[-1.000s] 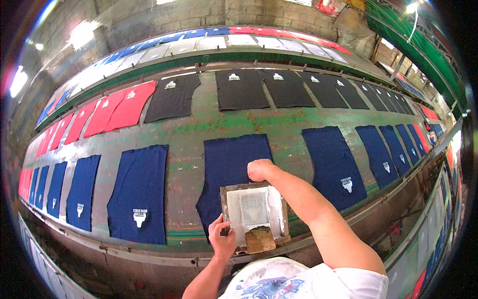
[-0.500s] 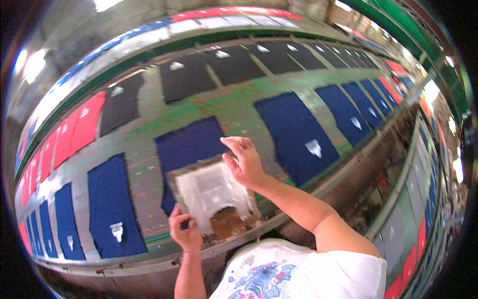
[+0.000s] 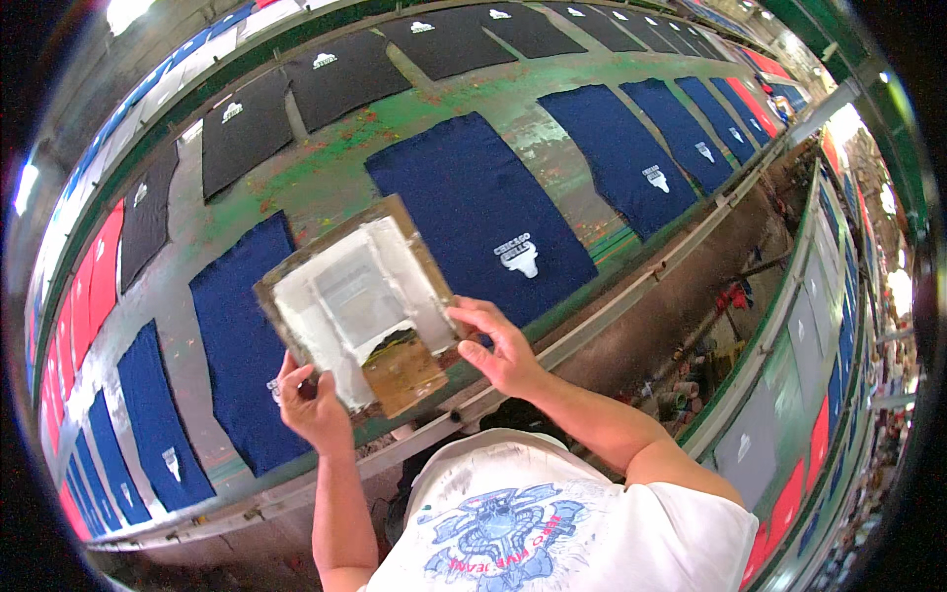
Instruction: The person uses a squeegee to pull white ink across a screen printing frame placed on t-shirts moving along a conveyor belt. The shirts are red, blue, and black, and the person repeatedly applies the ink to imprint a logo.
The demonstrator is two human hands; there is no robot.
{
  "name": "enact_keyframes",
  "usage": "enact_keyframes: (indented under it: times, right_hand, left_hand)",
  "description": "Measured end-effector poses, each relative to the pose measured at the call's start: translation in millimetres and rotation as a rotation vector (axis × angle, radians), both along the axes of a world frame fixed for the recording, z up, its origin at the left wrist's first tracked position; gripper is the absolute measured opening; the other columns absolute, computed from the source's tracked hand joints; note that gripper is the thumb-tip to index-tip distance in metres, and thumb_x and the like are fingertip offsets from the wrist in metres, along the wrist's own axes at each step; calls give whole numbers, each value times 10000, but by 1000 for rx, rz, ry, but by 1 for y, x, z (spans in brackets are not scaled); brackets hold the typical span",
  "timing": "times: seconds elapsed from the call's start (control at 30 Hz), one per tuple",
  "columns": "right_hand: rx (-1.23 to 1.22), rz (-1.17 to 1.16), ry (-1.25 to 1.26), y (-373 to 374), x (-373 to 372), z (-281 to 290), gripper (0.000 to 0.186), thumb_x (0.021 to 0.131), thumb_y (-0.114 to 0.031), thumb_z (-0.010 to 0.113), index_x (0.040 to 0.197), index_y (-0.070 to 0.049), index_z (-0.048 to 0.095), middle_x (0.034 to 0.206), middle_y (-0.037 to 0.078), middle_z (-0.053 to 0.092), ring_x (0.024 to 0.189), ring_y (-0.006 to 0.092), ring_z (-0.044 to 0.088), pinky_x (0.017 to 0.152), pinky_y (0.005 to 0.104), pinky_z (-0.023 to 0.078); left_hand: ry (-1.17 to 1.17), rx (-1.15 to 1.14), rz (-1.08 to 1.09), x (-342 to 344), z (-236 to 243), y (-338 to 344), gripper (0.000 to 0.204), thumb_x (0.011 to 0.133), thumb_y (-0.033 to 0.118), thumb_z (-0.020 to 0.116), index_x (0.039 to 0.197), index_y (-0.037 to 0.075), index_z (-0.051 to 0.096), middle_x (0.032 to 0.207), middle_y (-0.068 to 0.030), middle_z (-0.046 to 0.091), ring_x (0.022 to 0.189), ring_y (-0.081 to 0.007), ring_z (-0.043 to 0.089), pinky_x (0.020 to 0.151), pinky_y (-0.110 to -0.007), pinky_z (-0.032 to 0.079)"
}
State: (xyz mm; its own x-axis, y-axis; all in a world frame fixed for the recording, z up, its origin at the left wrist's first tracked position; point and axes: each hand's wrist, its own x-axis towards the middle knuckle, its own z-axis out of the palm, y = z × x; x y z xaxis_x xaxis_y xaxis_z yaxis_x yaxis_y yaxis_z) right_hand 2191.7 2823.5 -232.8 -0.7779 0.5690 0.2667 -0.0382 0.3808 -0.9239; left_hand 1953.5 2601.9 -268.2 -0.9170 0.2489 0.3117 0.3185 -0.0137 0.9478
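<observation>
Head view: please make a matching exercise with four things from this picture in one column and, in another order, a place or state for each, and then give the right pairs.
Things:
1. printing screen frame
2. left hand
3. right hand
4. navy shirt with white print

Places or states:
A. lies flat on the long green table
B. holds the frame at its right side
C. held up tilted above the table, coated with white ink
D. holds the frame at its lower left corner

Pairs: 1-C, 2-D, 3-B, 4-A
</observation>
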Motion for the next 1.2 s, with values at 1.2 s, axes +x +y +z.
enact_keyframes:
  times: [1.2]
  right_hand:
    - [600,22,-293,184,177,19,527,903,-149,872,1399,-65,716,1518,190,643,1376,404,621,1156,530,506]
  left_hand:
    - [-291,-69,-96,197,-46,226,507,869,-100,776,1360,9,712,1474,-143,693,1304,-217,679,1127,-358,526]
